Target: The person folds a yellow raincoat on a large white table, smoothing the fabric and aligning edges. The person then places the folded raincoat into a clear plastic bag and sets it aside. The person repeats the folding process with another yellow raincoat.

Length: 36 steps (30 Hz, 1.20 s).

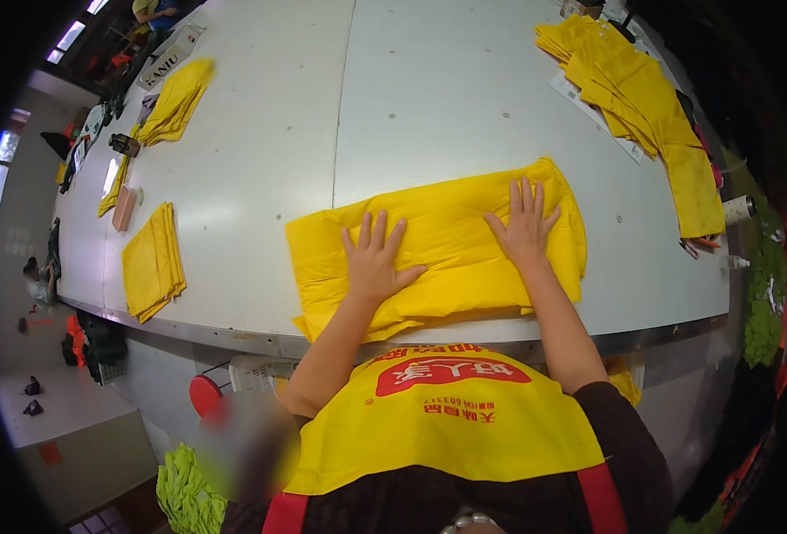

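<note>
A folded piece of yellow fabric (451, 240) lies at the near edge of the white table, wrinkled across its top. My left hand (377, 262) rests flat on its left half with the fingers spread. On the right half, my right hand (525, 221) lies palm down, fingers stretched toward the far edge of the cloth. Neither hand grips anything. Several layers show along the cloth's near edge, and its lower left corner reaches to the table's rim.
Folded yellow cloths (153, 262) lie to the left, with another yellow stack (178, 102) farther back by a white box (173, 55). A long yellow pile (620, 84) spreads along the right side. A thread cone (739, 210) stands at the right edge. A red stool (205, 394) is below the table.
</note>
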Tool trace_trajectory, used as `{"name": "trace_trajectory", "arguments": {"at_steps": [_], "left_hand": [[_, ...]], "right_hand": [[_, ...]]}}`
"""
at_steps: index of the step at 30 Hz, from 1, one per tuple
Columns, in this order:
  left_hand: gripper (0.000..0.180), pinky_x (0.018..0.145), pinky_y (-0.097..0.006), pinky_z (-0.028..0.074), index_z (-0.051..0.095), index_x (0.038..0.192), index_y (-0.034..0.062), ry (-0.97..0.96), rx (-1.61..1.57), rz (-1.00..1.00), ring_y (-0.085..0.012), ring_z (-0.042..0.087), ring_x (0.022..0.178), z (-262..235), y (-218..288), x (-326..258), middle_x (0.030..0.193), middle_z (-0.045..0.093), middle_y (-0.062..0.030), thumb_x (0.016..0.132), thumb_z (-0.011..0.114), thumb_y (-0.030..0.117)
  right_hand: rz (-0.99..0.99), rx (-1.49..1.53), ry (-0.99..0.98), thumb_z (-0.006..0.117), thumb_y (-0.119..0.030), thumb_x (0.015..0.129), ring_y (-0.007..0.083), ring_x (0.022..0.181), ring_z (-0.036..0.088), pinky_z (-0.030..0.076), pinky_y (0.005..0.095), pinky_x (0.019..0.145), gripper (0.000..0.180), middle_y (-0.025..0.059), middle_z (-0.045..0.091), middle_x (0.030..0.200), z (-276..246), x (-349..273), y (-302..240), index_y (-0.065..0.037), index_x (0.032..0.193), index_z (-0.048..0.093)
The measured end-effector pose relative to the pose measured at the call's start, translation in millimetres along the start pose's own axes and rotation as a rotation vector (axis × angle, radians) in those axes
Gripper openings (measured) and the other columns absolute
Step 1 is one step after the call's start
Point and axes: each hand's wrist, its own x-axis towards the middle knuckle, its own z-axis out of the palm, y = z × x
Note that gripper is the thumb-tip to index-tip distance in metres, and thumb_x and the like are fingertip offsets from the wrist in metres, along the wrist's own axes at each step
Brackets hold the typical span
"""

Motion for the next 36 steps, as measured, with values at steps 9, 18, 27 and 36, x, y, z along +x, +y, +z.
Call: {"name": "trace_trajectory", "arguments": {"at_steps": [9,18,27,36], "left_hand": [[0.079,0.103,-0.048,0.023,0.039,0.131,0.0029,-0.047,0.133,-0.358,-0.0332,0.03,0.128,-23,-46,-28,0.133,0.038,-0.0215,0.076,0.055,0.058],[0.053,0.054,-0.026,0.043,0.046,0.122,0.0039,-0.305,-1.203,-1.26,-0.012,0.052,0.064,-72,-119,-80,0.088,0.058,-0.0056,0.078,0.063,0.03],[0.033,0.072,-0.032,0.053,0.048,0.11,-0.0061,-0.196,-1.647,-0.573,-0.0232,0.061,0.087,-163,-2,54,0.1,0.059,-0.0157,0.081,0.049,0.011],[0.074,0.094,-0.057,0.026,0.037,0.132,0.0105,-0.236,-0.274,0.247,-0.0346,0.031,0.124,-45,131,91,0.134,0.037,-0.0165,0.075,0.06,0.052]], "right_hand": [[0.003,0.113,-0.055,0.052,-0.047,0.081,0.0321,0.135,0.011,0.005,0.0687,0.097,0.071,0.0103,0.024,0.144,-7,2,5,-0.008,0.136,0.031],[-0.177,1.104,-0.131,0.056,-0.025,0.085,0.0366,0.122,0.038,0.03,0.038,0.102,0.047,0.0231,0.039,0.132,-47,-28,-107,0.002,0.122,0.045],[0.246,1.719,-0.265,0.056,-0.023,0.086,0.0177,0.101,0.054,0.041,0.0286,0.089,0.035,0.0104,0.059,0.11,52,-49,-94,0.0,0.112,0.055],[0.716,2.322,-0.606,0.058,-0.029,0.085,0.0175,0.103,0.054,0.039,0.0293,0.092,0.041,0.0113,0.059,0.11,58,-69,-56,-0.003,0.116,0.054]]}}
